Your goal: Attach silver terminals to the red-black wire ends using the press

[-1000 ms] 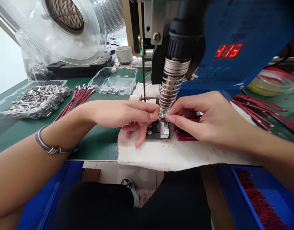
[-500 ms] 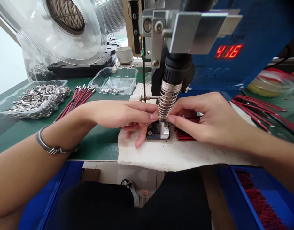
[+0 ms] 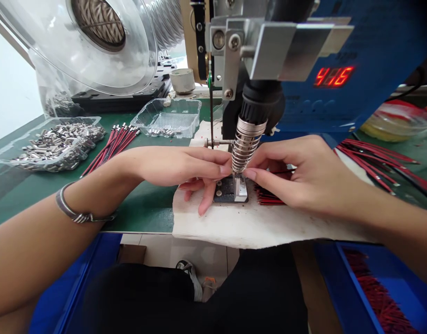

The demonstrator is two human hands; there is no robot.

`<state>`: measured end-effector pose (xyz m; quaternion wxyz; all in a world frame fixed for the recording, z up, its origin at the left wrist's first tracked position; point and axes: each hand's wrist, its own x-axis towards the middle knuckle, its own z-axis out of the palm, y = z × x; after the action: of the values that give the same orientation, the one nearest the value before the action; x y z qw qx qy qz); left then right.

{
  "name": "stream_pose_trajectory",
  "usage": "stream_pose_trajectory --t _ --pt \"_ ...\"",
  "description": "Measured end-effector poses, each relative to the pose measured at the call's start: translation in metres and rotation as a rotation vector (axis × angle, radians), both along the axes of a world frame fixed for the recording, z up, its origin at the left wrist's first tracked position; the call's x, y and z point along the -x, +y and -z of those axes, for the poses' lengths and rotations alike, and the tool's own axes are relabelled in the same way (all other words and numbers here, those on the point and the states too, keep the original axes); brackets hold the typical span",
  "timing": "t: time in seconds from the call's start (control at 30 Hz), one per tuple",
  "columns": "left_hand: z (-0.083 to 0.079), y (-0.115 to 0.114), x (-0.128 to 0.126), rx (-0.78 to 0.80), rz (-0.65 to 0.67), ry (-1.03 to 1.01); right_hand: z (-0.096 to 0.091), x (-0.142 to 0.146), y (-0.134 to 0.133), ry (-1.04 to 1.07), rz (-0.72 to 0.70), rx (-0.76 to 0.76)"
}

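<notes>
Far left, loose metal parts [image 3: 60,144] heap in a clear tray, with a wire bundle [image 3: 111,150] beside them; no change there. Left hand [image 3: 177,165] sits by the iron, thumb and finger close together; their tips are partly hidden, so can't tell if anything is clamped between. Main change: the spring-wrapped iron [image 3: 247,141] has dropped since a second ago, its lower end now between both hands' fingertips, just above the metal block [image 3: 240,189]. Suggests the heating step is under way, with both hands steadying. Right hand [image 3: 297,171] has thumb and forefinger pinched together, seemingly on a thin wire [image 3: 286,171] running back under its fingers; the wire's worked end is hidden at the iron. Red display [image 3: 334,76] reads 416.
</notes>
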<state>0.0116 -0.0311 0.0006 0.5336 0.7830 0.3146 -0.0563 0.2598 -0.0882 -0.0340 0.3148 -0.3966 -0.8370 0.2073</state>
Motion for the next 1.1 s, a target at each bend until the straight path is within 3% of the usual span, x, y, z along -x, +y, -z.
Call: stream_pose_trajectory --t 0.43,1.1 --pt "-0.0004 0.0004 0.0018 0.019 -0.051 0.002 0.0019 -0.0011 0.0 -0.007 -0.011 -0.028" --pt "0.0007 0.0024 0.0005 0.009 0.039 -0.022 0.0015 -0.003 0.0018 -0.015 -0.057 -0.091"
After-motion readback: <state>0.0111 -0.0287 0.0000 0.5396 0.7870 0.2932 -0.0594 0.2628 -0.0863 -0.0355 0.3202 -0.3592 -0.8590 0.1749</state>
